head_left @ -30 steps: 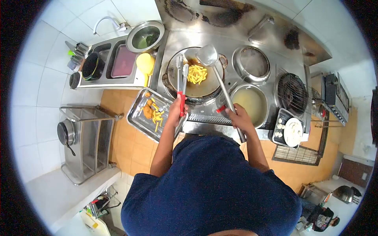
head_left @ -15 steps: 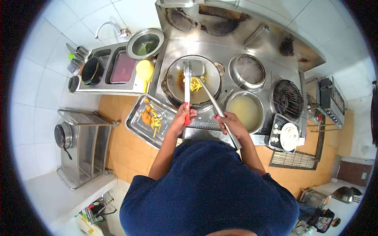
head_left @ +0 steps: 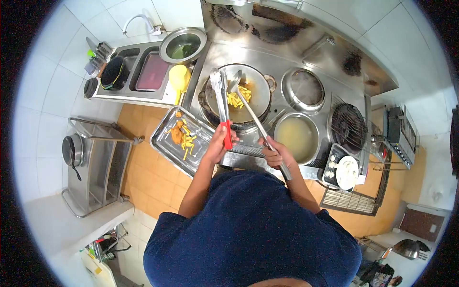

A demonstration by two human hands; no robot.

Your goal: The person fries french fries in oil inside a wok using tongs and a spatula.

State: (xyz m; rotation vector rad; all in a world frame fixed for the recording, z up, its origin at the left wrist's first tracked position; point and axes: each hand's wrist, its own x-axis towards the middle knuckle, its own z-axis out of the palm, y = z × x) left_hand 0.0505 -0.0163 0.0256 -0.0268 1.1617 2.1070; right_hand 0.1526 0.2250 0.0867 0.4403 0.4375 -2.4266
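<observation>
My left hand is closed around the red grips of metal tongs, whose tips reach over the left side of a wok. My right hand wraps the long metal handle of a spatula. Its blade looks turned partly edge-on inside the wok, beside a heap of yellow fries. Left of the wok a steel tray carries loose fries and browned fried pieces. Whether the tong tips pinch anything is unclear; I see nothing between them.
A pot of yellowish liquid stands right of the wok, with a round steel pot behind it. Farther right are a grate-covered burner and a tray with a white bowl. A yellow dipper rests beside the sink.
The tong tips have swung left, away from above the fries. The spatula blade has turned from flat to narrower and shifted slightly. Both hands keep hold; the whole view has shifted a little.
</observation>
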